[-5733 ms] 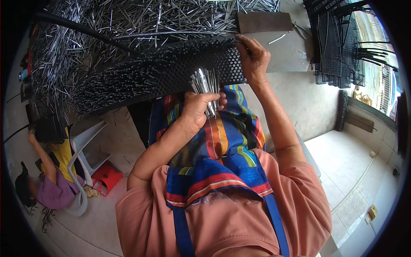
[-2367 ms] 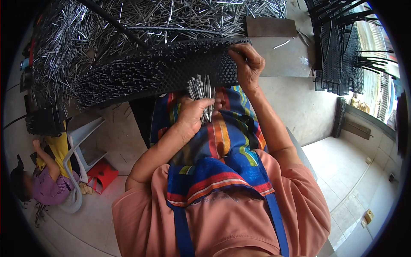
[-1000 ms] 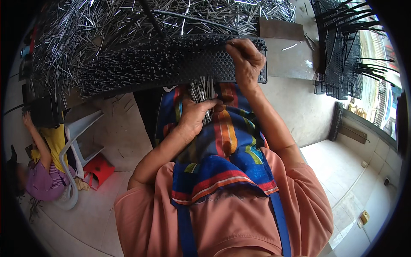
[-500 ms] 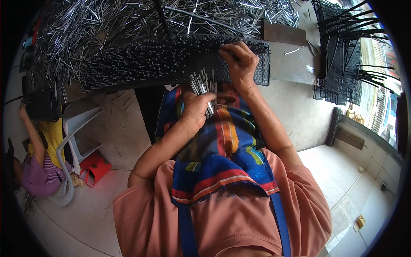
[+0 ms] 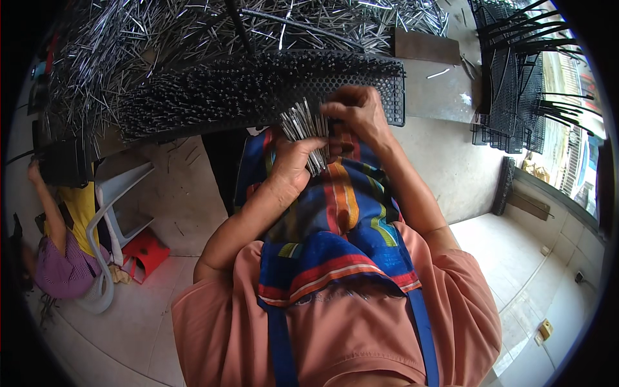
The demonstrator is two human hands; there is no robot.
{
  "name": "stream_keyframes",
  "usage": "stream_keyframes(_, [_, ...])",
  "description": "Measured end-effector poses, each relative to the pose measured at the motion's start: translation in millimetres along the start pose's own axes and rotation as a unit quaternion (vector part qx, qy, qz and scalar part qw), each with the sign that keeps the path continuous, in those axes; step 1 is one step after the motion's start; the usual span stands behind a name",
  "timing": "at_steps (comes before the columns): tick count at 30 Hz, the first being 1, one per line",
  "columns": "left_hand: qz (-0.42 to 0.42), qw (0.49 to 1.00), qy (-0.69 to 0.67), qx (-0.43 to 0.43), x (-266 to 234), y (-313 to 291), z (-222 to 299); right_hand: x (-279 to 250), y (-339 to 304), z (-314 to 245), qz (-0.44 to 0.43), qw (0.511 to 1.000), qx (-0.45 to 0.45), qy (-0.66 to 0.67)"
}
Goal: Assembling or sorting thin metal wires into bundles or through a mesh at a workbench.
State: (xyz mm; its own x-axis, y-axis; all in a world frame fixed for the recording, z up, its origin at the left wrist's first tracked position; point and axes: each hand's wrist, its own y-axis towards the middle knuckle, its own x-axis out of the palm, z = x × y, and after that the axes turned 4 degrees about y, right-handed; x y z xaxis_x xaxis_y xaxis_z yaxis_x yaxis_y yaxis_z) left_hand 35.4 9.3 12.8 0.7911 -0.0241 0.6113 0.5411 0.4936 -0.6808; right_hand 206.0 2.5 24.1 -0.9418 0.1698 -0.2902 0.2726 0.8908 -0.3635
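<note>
My left hand (image 5: 293, 164) is closed around a bundle of thin silvery metal rods (image 5: 302, 122), which stand up and fan out above the fingers, in front of the striped apron. My right hand (image 5: 358, 113) is beside the upper ends of that bundle, fingers bent together; whether a single rod is between the fingertips is too blurred to see. Just beyond both hands lies a long black perforated rack (image 5: 394, 97). Dark upright rods (image 5: 206, 90) fill most of its holes, while holes toward its right end show bare.
A large heap of loose metal rods (image 5: 109, 51) covers the table behind the rack. To the right are a brown plate (image 5: 425, 48), pliers (image 5: 469, 68) and stacked black racks (image 5: 512, 97). At left, another person (image 5: 64, 264) sits by a grey chair (image 5: 100, 284) and red container (image 5: 147, 255).
My right hand has come back from the rack's right part, toward me and slightly left, to the rod bundle. My left hand keeps its hold almost in place.
</note>
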Motion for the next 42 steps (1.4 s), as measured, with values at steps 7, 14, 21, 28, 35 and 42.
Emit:
stream_keyframes(7, [0.018,0.999,0.039,0.016,6.2,-4.7,0.6,-7.8,-3.6,10.7,-0.044,0.972,0.116,0.199])
stream_keyframes(14, [0.049,0.993,0.104,0.036,-2.7,-1.1,-12.8,-10.5,16.3,7.5,0.255,0.919,-0.258,0.156])
stream_keyframes(21, [0.023,0.993,0.118,-0.019,-6.8,-5.0,-12.3,-9.6,25.0,22.5,0.198,0.922,-0.320,0.092])
stream_keyframes(28, [0.060,0.993,0.097,0.019,-1.6,-1.6,-10.8,-7.7,23.5,26.8,0.211,0.922,-0.318,0.066])
stream_keyframes(35, [0.047,0.996,0.075,-0.013,-2.8,1.4,-8.5,-1.4,20.9,12.0,0.242,0.920,-0.305,-0.049])
stream_keyframes(42, [0.035,0.997,0.064,-0.016,1.9,4.1,-6.8,-3.2,25.5,5.6,0.227,0.889,-0.324,-0.232])
